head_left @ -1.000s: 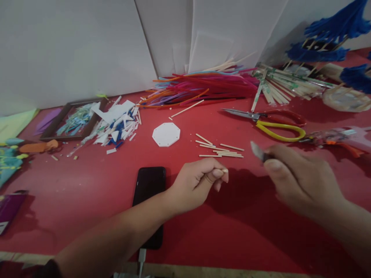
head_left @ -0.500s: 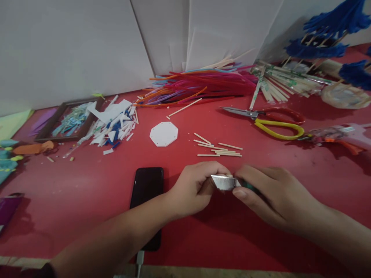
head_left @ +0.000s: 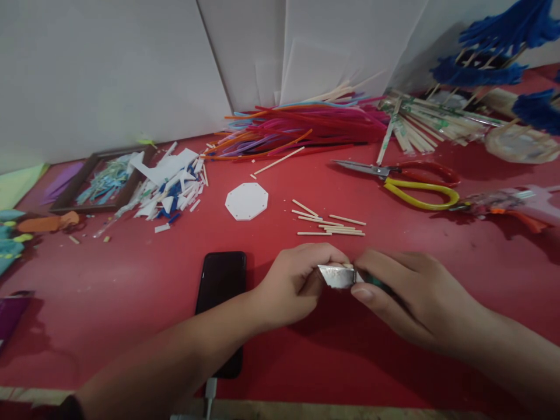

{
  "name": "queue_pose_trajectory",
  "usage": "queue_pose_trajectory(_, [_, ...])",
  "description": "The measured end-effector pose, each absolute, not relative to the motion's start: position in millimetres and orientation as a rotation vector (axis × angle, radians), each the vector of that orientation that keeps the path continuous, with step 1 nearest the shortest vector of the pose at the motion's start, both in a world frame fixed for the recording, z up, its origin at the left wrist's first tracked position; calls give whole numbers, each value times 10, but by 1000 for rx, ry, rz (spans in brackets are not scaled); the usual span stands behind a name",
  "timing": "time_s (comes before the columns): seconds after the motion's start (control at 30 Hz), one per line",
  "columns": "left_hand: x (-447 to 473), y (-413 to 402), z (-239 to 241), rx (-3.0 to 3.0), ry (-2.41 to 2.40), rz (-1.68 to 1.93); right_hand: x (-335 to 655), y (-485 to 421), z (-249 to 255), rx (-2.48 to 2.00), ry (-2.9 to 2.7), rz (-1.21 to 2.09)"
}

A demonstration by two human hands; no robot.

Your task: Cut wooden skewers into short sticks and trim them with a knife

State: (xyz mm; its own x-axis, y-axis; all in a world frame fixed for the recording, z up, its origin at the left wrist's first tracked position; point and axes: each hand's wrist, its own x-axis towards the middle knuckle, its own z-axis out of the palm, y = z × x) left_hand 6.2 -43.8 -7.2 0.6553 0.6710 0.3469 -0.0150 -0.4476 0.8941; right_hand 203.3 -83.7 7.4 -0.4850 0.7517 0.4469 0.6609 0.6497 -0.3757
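Note:
My right hand (head_left: 406,297) is closed round a utility knife, its dark green handle mostly hidden in the fingers. The short, wide blade (head_left: 336,276) points left toward my left hand (head_left: 297,280). That hand is closed in a pinch on a thin wooden stick (head_left: 347,265); only its pale end shows, just above the blade. Beyond the hands lie several short cut sticks (head_left: 341,229) in a loose group. An octagonal white card (head_left: 247,202) with small holes near its corners lies flat farther left.
A black phone (head_left: 224,277) with a cable lies under my left forearm. Yellow-and-red-handled scissors (head_left: 420,195) rest at right, before wrapped chopsticks (head_left: 415,125). Pipe cleaners (head_left: 306,128) lie along the back, paper scraps (head_left: 175,186) and a brown frame (head_left: 83,205) at left, blue structures (head_left: 481,73) far right.
The view has shifted very slightly. Both hands keep the same hold, and the blade is tilted a little differently, with more of its face showing.

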Motion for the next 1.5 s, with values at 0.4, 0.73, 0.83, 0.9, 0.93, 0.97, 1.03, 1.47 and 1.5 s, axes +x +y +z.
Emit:
queue_pose_trajectory(0.4, [50, -450, -23, 1884, 521, 816, 2028, -862, 129, -977, -2290, 264])
queue_pose_trajectory(0.73, [43, -472, -2, 2094, 341, 961, 2003, -865, 133, -870, -2273, 130])
queue_pose_trajectory(0.83, [42, -471, -13, 2127, 340, 952, 2017, -856, 128, -859, -2266, 105])
queue_pose_trajectory(0.9, [38, -471, -20, 2132, 341, 957, 2023, -851, 126, -859, -2265, 89])
queue_pose_trajectory(0.93, [36, -470, -22, 2133, 341, 963, 2024, -848, 125, -862, -2266, 78])
queue_pose_trajectory(0.97, [36, -470, -24, 2131, 343, 971, 2025, -844, 124, -862, -2266, 64])
queue_pose_trajectory(1.03, [37, -468, -20, 2127, 348, 980, 2026, -834, 125, -855, -2267, 47])
queue_pose_trajectory(1.47, [36, -481, 0, 2148, 336, 1080, 2091, -794, 115, -950, -2245, 64])
queue_pose_trajectory(1.5, [33, -492, 1, 2147, 315, 1099, 2137, -798, 106, -1055, -2207, 54])
